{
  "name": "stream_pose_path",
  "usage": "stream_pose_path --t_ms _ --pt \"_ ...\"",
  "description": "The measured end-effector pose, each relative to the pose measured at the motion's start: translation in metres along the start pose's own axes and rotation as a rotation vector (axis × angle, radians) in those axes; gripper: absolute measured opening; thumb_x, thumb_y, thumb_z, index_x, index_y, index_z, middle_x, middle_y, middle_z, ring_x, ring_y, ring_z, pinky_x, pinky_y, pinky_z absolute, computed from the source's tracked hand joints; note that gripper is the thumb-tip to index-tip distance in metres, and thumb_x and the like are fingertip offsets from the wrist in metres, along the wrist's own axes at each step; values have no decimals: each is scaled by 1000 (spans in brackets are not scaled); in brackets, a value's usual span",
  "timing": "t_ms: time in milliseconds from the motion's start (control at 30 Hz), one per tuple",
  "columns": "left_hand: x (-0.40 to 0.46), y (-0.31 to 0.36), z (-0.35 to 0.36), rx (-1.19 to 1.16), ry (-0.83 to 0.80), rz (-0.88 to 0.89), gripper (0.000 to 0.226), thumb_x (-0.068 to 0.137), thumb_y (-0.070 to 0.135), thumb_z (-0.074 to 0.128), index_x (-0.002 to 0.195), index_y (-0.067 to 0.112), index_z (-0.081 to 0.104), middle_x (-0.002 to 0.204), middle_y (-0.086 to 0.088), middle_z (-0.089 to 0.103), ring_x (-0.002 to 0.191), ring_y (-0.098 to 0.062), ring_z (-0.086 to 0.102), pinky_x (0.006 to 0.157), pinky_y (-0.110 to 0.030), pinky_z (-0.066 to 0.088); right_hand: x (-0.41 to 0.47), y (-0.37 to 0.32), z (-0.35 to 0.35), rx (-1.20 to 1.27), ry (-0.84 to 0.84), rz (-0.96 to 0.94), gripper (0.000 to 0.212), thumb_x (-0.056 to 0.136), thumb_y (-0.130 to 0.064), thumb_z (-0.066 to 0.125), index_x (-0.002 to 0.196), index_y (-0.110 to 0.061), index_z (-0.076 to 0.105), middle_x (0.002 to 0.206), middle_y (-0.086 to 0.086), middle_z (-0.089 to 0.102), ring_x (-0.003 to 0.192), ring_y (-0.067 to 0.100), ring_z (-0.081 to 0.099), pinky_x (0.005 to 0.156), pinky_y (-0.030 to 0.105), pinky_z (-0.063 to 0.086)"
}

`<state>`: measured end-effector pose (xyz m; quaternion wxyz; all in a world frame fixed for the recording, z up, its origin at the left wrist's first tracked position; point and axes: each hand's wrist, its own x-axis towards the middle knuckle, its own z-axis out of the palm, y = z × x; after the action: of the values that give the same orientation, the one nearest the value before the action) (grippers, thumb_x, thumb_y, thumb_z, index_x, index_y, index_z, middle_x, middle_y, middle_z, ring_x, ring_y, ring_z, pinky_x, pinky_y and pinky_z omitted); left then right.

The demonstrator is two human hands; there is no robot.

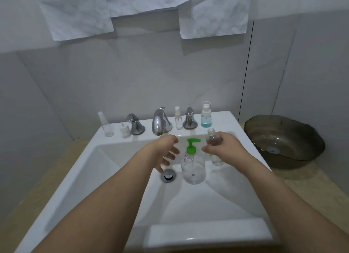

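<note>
Standing in the sink (94, 167) beside the drain plug (168, 175), the green-topped pump bottle (193, 169) is flanked by the left hand (167, 152), fingers spread and empty, and the right hand (224, 148), by which a small uncapped bottle (213, 138) is gripped.

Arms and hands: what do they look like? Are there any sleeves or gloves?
Both are bare. The left arm and right arm show no sleeves as far up as the picture reaches. The left hand and right hand wear no gloves. No watch or bracelet shows on either wrist, and no ring shows on the fingers in view. No marks or tattoos are visible.
</note>
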<state>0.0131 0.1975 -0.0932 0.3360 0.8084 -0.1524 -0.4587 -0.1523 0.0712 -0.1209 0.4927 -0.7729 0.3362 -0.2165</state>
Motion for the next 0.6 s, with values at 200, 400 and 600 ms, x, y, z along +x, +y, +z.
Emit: stream_pose_path --t_ms 200,400,600 --pt "-23 -26 -37 123 17 -9 44 98 42 42 120 10 64 124 -10 61 122 -39 53 107 -59 40 -21 -29 39 88 -56 -24 22 72 -22 80 89 -19 67 90 0 72 89 22 69 87 41 55" --pt "-31 -60 -88 161 151 -1 43 99 39 42 125 10 61 127 -8 61 117 -34 56 104 -55 42 -29 -50 103 143 -155 -20 25 71 -24 83 90 -23 65 91 -6 69 88 17 67 89 40 55" --pt "-18 -92 -125 83 467 239 14 92 21 53 88 9 59 84 -7 57 72 -24 49 62 -29 35 -16 -67 163 216 -227 -18 20 78 -13 79 88 -20 62 88 -5 65 84 11 62 77 24 48"
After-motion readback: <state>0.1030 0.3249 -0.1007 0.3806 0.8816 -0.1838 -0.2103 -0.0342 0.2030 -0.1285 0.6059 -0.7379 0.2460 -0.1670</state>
